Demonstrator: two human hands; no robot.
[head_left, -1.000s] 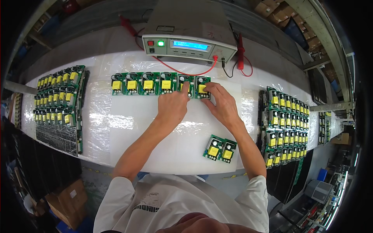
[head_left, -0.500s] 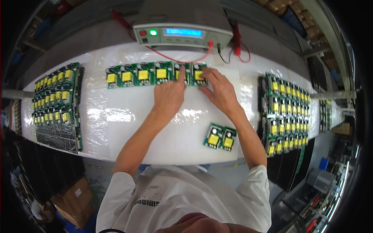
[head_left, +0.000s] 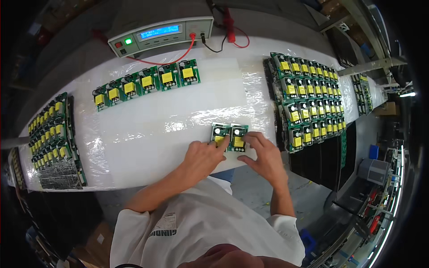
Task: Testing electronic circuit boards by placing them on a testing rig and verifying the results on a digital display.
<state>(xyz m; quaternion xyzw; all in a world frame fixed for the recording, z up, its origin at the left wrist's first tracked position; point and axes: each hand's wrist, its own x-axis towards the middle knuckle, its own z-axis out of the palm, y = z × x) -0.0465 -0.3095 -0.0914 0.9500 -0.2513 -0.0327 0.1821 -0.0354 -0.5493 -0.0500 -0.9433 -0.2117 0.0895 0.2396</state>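
Two green circuit boards with yellow transformers lie side by side near the table's front edge. My left hand [head_left: 203,157] reaches over the lower part of the left circuit board [head_left: 219,130], its index finger stretched to the seam between the two. At the right circuit board [head_left: 238,132], my right hand [head_left: 267,161] has its thumb by the lower edge and its fingers bent over the right side. Farther back, a row of several similar boards [head_left: 147,81] stands in front of a grey test instrument [head_left: 163,38] with a lit blue screen and green button.
Stacked trays of circuit boards stand at the right [head_left: 308,100] and left [head_left: 50,134] of the table. A red lead [head_left: 174,60] runs from the instrument behind the row. A red probe [head_left: 229,27] lies beyond it. Plastic film [head_left: 178,120] covers the tabletop.
Both hands have come back from the right end of the far row to the two boards near the front edge. The view has shifted, and those two boards now sit straighter.
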